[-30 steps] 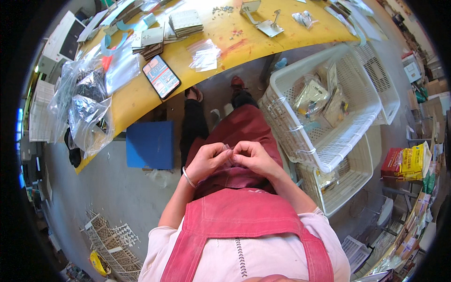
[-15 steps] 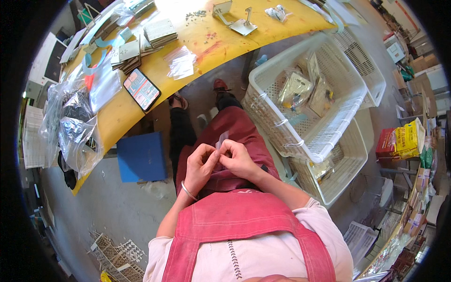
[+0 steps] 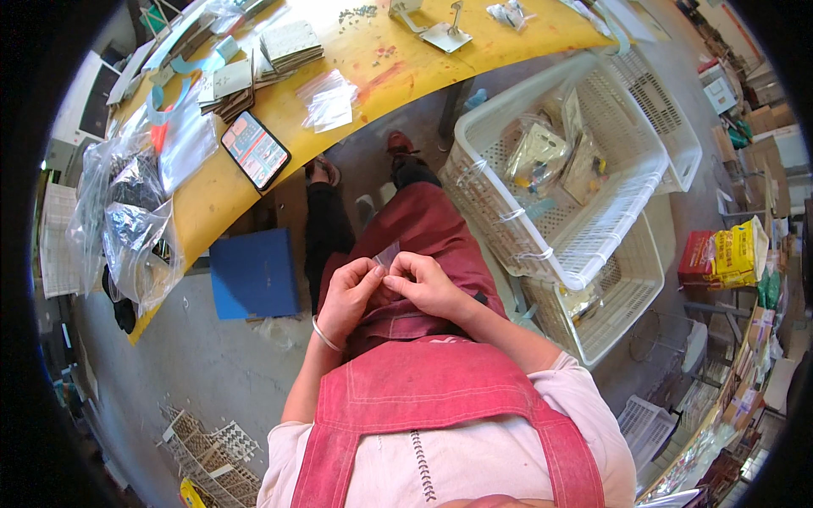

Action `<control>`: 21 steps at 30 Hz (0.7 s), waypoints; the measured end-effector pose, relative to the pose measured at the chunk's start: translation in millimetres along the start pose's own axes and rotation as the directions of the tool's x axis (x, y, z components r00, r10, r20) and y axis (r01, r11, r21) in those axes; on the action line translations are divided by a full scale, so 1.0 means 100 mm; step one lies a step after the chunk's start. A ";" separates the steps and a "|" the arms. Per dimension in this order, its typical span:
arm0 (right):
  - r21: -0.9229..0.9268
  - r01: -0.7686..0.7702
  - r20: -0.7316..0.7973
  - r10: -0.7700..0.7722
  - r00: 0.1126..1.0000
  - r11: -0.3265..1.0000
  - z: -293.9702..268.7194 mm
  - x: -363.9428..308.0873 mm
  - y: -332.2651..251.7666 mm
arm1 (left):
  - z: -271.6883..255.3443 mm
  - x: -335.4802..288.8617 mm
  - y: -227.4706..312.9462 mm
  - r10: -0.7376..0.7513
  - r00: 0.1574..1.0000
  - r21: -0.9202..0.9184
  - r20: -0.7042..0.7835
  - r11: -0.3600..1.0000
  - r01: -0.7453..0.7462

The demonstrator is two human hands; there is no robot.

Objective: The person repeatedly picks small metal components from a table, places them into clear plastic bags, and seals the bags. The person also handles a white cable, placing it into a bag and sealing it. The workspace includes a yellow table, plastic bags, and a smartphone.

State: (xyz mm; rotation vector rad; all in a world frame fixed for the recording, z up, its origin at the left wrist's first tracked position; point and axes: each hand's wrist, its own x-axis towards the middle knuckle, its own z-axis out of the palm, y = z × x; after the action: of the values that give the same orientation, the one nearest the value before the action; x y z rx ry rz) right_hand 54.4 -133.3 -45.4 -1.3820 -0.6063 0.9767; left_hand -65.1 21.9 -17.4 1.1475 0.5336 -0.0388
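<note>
We see 2 hands close together over the red apron (image 3: 423, 224). The left hand (image 3: 349, 298) and right hand (image 3: 426, 285) both pinch 1 small clear bag (image 3: 388, 253) — it sits right between them, so neither is nearer. Its loose end pokes past the fingertips, away from the body — we can't tell its long side.

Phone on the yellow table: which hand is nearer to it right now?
Left. The left hand is below and to the right of the phone in the head view; the right hand is beside it, farther right and so farther away.
</note>
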 end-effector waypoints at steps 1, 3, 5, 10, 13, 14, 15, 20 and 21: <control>0.063 -0.021 0.008 0.021 1.000 0.998 0.00 0.01 0.05 | -0.01 0.00 0.01 -0.009 1.000 0.007 0.013 1.000 0.009; 0.121 -0.059 0.005 0.059 0.998 0.991 -0.02 0.03 0.11 | 0.02 0.00 -0.01 0.032 0.999 0.049 -0.016 0.998 -0.031; 0.116 -0.064 -0.016 0.066 0.998 0.991 -0.02 0.04 0.15 | 0.05 0.02 -0.05 0.085 0.995 0.105 -0.049 0.991 -0.080; -0.112 0.056 -0.076 -0.064 0.995 0.992 -0.02 -0.02 -0.06 | 0.11 0.05 -0.05 0.152 0.985 0.165 -0.085 0.977 -0.136; -0.209 0.141 -0.088 -0.162 0.983 0.968 -0.03 -0.01 -0.05 | 0.09 0.08 -0.09 0.158 0.985 0.093 -0.068 0.984 -0.151; -0.203 0.134 -0.090 -0.155 0.984 0.970 -0.03 -0.02 -0.06 | 0.09 0.09 -0.10 0.167 0.984 0.092 -0.062 0.983 -0.161; -0.197 0.128 -0.091 -0.148 0.985 0.972 -0.03 -0.02 -0.07 | 0.09 0.10 -0.11 0.176 0.983 0.090 -0.057 0.981 -0.170; -0.192 0.156 -0.096 -0.177 0.980 0.969 -0.05 0.00 -0.07 | 0.13 0.08 -0.02 0.111 0.993 0.026 -0.040 0.994 -0.110; -0.194 0.155 -0.094 -0.176 0.980 0.969 -0.06 0.00 -0.07 | 0.13 0.09 -0.02 0.104 0.994 0.020 -0.038 0.994 -0.104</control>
State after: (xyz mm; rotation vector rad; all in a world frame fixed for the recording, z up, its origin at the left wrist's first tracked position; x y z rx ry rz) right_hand 61.1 -136.3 -39.2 -1.5136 -0.7316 0.7182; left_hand -53.0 11.9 -19.3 1.1938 0.5083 0.0690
